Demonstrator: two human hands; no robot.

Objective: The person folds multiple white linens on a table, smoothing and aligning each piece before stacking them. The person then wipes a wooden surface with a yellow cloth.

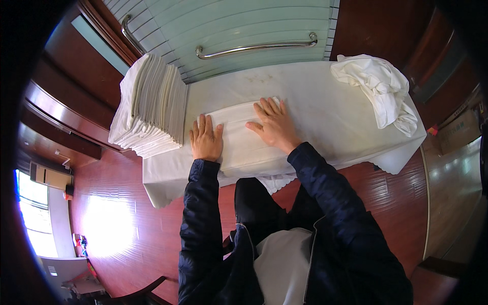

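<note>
A folded white cloth [236, 132] lies flat on the white-covered table [310, 112] in front of me. My left hand [206, 140] rests on its left edge, fingers stretched forward. Toward its far right corner my right hand [274, 124] lies flat, fingers spread and thumb out to the left. Neither hand grips anything. Left of the cloth rises a tall stack of folded white cloths [155, 107], close to my left hand. At the table's right end sits a crumpled heap of white cloth [376, 86].
Behind the table is a pale green slatted wall with a metal bar handle [256, 50]. Dark wooden panels [76, 61] stand at the far left. A cardboard box [460, 132] is at the right, and a dark chair armrest [147, 292] shows at the lower left.
</note>
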